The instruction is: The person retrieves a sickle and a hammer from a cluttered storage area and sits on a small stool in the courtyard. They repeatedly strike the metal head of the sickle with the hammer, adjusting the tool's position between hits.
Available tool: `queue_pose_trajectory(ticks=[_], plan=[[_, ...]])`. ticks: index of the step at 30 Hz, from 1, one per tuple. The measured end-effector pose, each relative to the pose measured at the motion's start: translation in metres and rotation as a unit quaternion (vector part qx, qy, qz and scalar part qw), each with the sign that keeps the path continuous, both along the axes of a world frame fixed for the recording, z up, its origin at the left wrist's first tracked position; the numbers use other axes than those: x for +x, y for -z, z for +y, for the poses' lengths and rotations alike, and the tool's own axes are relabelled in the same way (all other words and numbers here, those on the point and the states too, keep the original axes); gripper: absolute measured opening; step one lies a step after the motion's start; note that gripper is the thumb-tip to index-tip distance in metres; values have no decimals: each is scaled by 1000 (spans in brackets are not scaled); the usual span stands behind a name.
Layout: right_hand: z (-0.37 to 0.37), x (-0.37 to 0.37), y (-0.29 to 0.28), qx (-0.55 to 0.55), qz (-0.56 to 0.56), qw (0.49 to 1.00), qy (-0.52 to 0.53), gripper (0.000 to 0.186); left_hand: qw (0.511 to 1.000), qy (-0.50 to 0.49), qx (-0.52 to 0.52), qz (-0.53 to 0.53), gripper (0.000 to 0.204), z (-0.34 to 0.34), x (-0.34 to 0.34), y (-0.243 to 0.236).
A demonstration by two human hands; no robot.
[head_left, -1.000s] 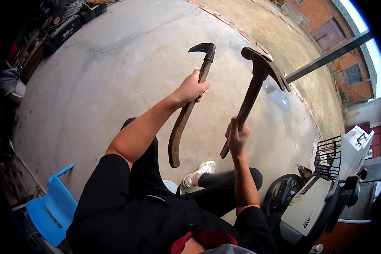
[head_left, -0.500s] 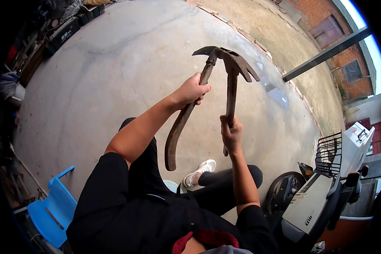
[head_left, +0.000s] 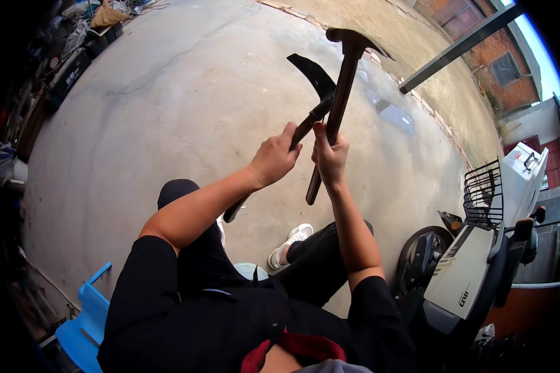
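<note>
My left hand (head_left: 275, 156) is closed around the wooden handle of a sickle (head_left: 314, 74), whose dark curved blade points up and to the left. The lower end of its handle shows below my left forearm. In my right hand (head_left: 331, 154) I grip a claw hammer (head_left: 341, 93) partway along its handle. The hammer tilts, head up and to the right, handle end down and to the left. Its handle crosses in front of the sickle near the base of the blade; whether they touch I cannot tell. Both tools are held up above the concrete floor (head_left: 137, 155).
A blue plastic chair (head_left: 84, 323) stands at lower left. On the right is a parked scooter (head_left: 460, 280) with a black wire basket (head_left: 482, 193). Boxes and clutter, with a straw broom (head_left: 107, 15), line the far left. A metal post (head_left: 460, 50) rises at the far right.
My right hand has moved up, raising and turning the hammer so that its handle now crosses the sickle. My left hand has dropped slightly, and the sickle's blade has turned upward.
</note>
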State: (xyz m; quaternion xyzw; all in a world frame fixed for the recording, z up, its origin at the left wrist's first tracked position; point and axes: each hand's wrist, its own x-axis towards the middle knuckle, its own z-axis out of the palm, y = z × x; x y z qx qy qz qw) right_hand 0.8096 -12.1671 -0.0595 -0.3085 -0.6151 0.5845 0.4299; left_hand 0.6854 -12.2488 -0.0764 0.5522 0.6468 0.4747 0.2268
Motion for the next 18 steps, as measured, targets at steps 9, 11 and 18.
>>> queue_pose_trajectory(ticks=[9, 11, 18], plan=[[5, 12, 6, -79, 69, 994, -7, 20, 998, 27, -47, 15, 26, -3, 10, 6], [6, 13, 7, -74, 77, 994, -15, 20, 997, 61, -41, -27, 26, 0, 8, 9], [16, 20, 13, -41, 51, 998, 8, 27, 995, 20, -79, -52, 29, 8, 5, 8]])
